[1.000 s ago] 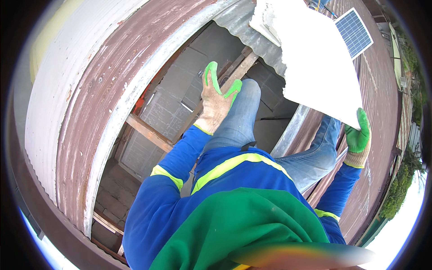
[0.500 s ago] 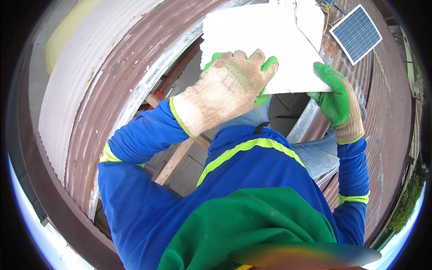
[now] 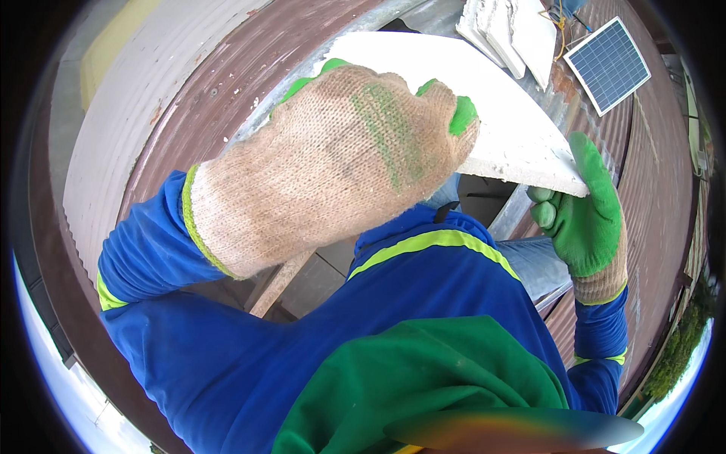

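A white foam board [image 3: 423, 68] with rough, crumbly edges is held up in front of my chest, its near edge tilted toward me. My left hand [image 3: 355, 144], in a beige knit glove with green-coated fingertips, is bent over the left part of the board; some fingers are hidden. At the right corner, my right hand [image 3: 586, 208] in a matching glove grips the board, its thumb up along the edge and the other fingers curled below.
More white foam pieces [image 3: 510, 34] lie on the roof beyond. A small solar panel [image 3: 609, 64] sits at the far right on brown corrugated roofing [image 3: 650, 219]. Beneath me is an opening in the roof, crossed by a wooden beam [image 3: 281, 284].
The board has come up and nearer, its near edge now showing its thickness. My left hand has risen closer to the head; my right has moved slightly right and nearer. More stacked foam shows beyond.
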A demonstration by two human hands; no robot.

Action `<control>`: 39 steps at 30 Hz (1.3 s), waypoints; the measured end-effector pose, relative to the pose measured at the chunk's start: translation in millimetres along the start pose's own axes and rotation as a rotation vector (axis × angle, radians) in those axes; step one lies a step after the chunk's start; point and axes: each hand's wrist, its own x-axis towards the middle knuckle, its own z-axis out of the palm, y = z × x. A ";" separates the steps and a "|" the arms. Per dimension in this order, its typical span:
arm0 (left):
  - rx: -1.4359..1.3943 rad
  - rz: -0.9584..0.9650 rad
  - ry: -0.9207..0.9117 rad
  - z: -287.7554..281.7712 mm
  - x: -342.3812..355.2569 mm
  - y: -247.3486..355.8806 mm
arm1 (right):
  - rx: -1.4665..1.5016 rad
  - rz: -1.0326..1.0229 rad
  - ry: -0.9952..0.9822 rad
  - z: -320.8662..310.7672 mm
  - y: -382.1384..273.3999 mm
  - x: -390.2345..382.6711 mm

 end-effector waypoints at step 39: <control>-0.540 -0.897 -0.188 339.5 31.5 -87.5 | -0.279 0.198 0.308 -208.6 114.3 21.1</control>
